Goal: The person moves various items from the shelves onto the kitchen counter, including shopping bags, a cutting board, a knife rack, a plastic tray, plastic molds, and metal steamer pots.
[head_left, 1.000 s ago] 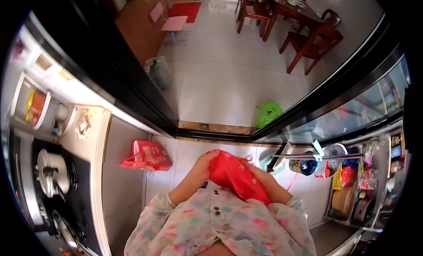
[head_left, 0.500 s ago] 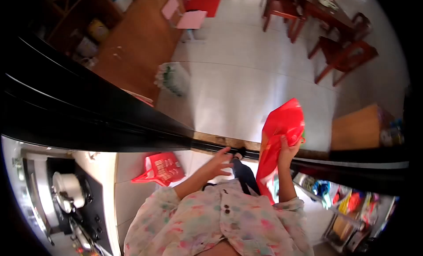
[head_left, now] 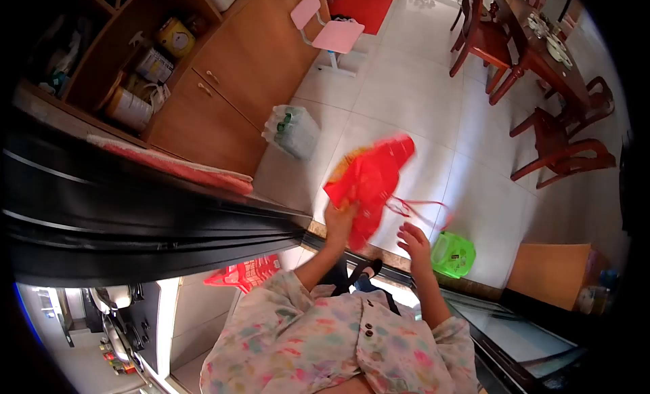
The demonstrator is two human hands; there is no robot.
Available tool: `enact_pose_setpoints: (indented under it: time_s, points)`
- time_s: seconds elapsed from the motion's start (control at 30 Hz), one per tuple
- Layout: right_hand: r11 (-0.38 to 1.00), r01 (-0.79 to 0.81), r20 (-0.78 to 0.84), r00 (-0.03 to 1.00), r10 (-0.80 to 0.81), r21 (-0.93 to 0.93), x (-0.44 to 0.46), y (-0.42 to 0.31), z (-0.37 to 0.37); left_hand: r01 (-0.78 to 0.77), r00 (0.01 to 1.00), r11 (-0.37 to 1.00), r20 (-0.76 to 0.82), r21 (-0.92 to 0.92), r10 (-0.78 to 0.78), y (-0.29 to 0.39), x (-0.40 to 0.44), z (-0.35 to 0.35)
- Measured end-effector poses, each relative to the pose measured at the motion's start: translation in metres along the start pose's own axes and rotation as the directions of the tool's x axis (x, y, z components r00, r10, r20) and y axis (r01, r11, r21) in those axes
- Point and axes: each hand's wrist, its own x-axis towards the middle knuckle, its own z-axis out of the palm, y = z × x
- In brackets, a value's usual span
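In the head view, the left hand (head_left: 340, 224) is closed on the lower left side of a crumpled red bag (head_left: 371, 184), holding it up in front of the body, above the tiled floor (head_left: 413, 99) on the far side of the door sill (head_left: 396, 260). The bag is blurred; a yellow patch shows along its upper left edge, and a thin red strap (head_left: 430, 203) loops out from its right side. The right hand (head_left: 414, 243) is partly open with its fingers spread, below the strap and apart from the bag's body; whether a finger touches the strap, I cannot tell. A bright green bag (head_left: 453, 255) sits on the floor just beside the sill, to the right of that hand, near the left edge of a brown box (head_left: 552, 275). A clear bag with green items (head_left: 292, 131) stands on the floor by the lower right corner of the wooden cabinet (head_left: 233, 75). Another red bag, with white lettering (head_left: 249, 273), lies below the black door frame (head_left: 156, 221), partly hidden by it. A foot in a black shoe (head_left: 369, 268) is at the sill's near edge.
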Motion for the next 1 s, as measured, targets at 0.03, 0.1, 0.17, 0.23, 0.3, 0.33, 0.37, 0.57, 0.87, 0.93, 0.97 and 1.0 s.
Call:
enact_pose_setpoints:
  time_s: [0.03,0.1,0.17,0.23,0.3,0.33,0.37,0.57,0.87,0.93,0.97,1.0]
  points:
    - [0.996,-0.031,-0.001,1.000,0.031,-0.080,0.007,0.000,-0.010,-0.227,0.972,0.970,-0.044,0.084,0.231,0.015,0.026,-0.004]
    - [0.962,-0.063,-0.096,0.995,0.038,-0.266,0.018,0.012,-0.034,-0.371,0.921,0.897,-0.031,0.242,0.389,0.028,0.086,-0.024]
    - [0.910,-0.118,-0.214,0.976,0.033,-0.396,0.025,0.027,-0.058,-0.581,0.768,0.603,0.122,0.547,0.629,0.043,0.151,-0.052]
    - [0.887,-0.123,-0.286,0.958,-0.011,-0.445,0.036,0.061,-0.088,-0.649,0.636,0.405,0.167,0.644,0.753,0.067,0.211,-0.063]
    - [0.772,-0.188,-0.351,0.935,-0.049,-0.607,0.039,0.071,-0.091,-0.650,0.579,0.266,0.237,0.712,0.780,0.078,0.269,-0.084]
    - [0.694,-0.226,-0.375,0.924,-0.069,-0.683,0.039,0.074,-0.091,-0.638,0.555,0.200,0.265,0.743,0.788,0.078,0.295,-0.095]
    - [0.656,-0.260,-0.382,0.923,-0.047,-0.709,0.039,0.084,-0.093,-0.619,0.572,0.216,0.245,0.755,0.783,0.077,0.320,-0.103]
    - [0.523,-0.319,-0.324,0.942,0.084,-0.791,0.080,0.109,-0.075,-0.365,0.795,0.025,0.298,0.931,0.529,0.061,0.420,-0.164]
    - [0.642,-0.261,-0.290,0.955,0.062,-0.721,0.149,0.064,-0.038,-0.056,0.989,-0.343,0.098,0.938,0.108,-0.011,0.429,-0.350]
    - [0.641,-0.280,-0.315,0.947,0.062,-0.715,0.149,0.059,-0.033,-0.180,0.979,0.063,0.185,0.982,-0.087,0.002,0.402,-0.372]
    - [0.657,-0.324,-0.349,0.932,0.098,-0.681,0.143,0.054,-0.025,-0.157,0.941,0.124,0.187,0.980,-0.283,-0.008,0.394,-0.387]
    - [0.624,-0.326,-0.351,0.932,0.087,-0.710,0.137,0.057,-0.023,-0.107,0.863,0.024,0.105,0.994,-0.494,-0.021,0.385,-0.402]
